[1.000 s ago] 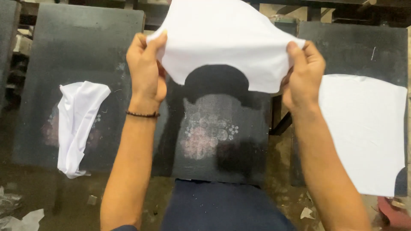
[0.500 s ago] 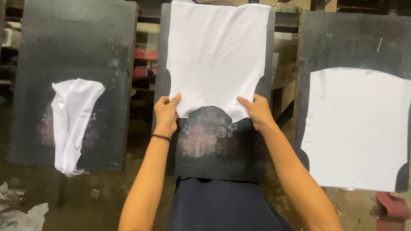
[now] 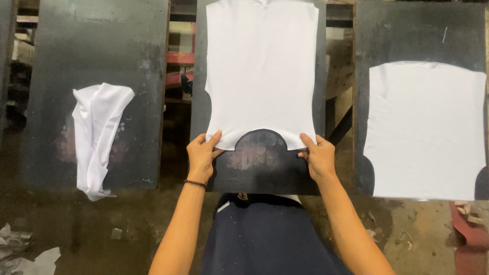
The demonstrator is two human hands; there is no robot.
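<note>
On the middle board [image 3: 201,117], a white cloth [image 3: 260,71] is lying flat, with its curved cut-out at the near edge. No packages, labels or signs are showing in this view.

Three dark boards are standing side by side: the left board [image 3: 97,51], the middle one, and the right board [image 3: 417,30]. Three white cloth pieces are showing, one on each board. The left piece [image 3: 97,137] is lying crumpled and folded, hanging a little over the near edge. The right piece [image 3: 425,130] is lying flat and smooth.

The left hand [image 3: 201,158] is pinching the near left corner of the middle cloth, with the fingers curled and the thumb on top. A thin dark bracelet [image 3: 194,183] is sitting on that wrist. The right hand [image 3: 318,158] is pinching the near right corner in the same way. The two hands are staying well apart, one at each side of the cut-out, both closed on the cloth and resting on the board.
</note>
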